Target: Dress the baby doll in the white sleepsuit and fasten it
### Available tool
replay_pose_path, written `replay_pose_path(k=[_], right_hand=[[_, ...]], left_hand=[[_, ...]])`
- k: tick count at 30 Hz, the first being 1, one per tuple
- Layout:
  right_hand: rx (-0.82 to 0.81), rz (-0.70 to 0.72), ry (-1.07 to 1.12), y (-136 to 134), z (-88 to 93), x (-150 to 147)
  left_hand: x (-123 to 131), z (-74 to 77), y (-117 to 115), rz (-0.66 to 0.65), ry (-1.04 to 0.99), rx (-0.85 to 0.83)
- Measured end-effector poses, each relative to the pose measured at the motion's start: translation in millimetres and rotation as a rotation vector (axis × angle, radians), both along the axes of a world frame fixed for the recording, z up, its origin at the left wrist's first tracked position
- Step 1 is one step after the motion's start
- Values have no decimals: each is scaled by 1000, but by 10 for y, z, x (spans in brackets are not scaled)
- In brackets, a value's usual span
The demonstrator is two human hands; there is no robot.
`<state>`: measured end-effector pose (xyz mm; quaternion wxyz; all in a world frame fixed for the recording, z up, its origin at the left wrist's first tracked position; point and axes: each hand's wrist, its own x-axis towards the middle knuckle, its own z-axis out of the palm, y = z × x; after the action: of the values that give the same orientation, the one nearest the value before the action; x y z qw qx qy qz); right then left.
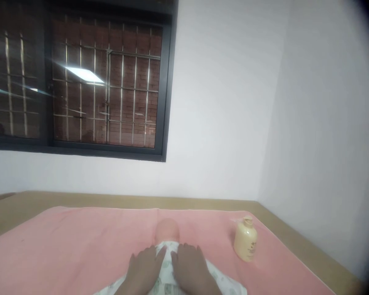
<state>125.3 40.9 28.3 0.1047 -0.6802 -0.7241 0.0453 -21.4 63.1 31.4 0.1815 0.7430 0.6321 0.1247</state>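
Observation:
A baby doll (167, 231) with a smooth, bald head lies on a pink mat (89, 241), its head toward the wall. It wears a white garment (167, 268) with a pale green print, spread out to both sides. My left hand (146, 264) rests flat on the left of the doll's upper body, with the thumb apart from the fingers. On the other side lies my right hand (190, 262), also flat, its thumb pointing up near the middle. A strip of garment shows between both hands. The doll's lower body is out of view, and its face cannot be made out.
A cream-coloured pump bottle (246, 239) with dark lettering stands on the mat to the right. The mat covers a tan table or bed surface (135, 200) against a white wall (221, 102). A dark-framed window (164, 90) with metal bars is at upper left.

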Motion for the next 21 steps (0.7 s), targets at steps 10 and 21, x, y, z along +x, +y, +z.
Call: replay_pose_path(k=[10, 21], right_hand=[[-4, -101, 105, 218, -183, 77], [16, -172, 141, 315, -255, 40]], left_hand=[[146, -261, -138, -14, 285, 297], [36, -125, 69, 68, -38, 42]])
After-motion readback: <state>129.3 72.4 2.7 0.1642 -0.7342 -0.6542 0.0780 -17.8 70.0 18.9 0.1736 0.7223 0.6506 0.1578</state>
